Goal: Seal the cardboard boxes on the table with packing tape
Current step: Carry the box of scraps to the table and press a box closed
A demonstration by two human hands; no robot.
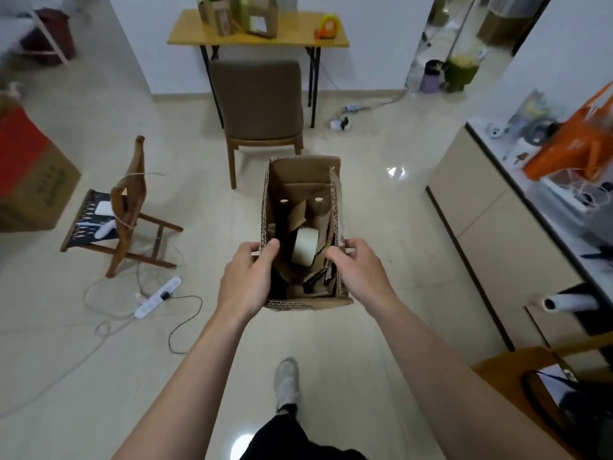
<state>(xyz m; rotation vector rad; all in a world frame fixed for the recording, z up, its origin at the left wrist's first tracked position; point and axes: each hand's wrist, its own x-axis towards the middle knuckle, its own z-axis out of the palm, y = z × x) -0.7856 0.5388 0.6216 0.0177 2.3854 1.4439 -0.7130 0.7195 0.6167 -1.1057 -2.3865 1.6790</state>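
the left hand (247, 280) curls its fingers over the left wall of an open cardboard box (303, 180), thumb inside; the right hand (360, 272) grips the right wall likewise. the box is held in the air above the floor, cardboard scraps (320, 275) and a pale roll (306, 247) inside. far ahead, more boxes (255, 16) and a tape dispenser (327, 28) sit on a yellow table (205, 36).

Tape roll (306, 248) in box (303, 167), chair (257, 104) behind.

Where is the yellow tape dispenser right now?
The tape dispenser sits at the top of the head view, on the right end of the yellow table, just right of the cardboard boxes there.
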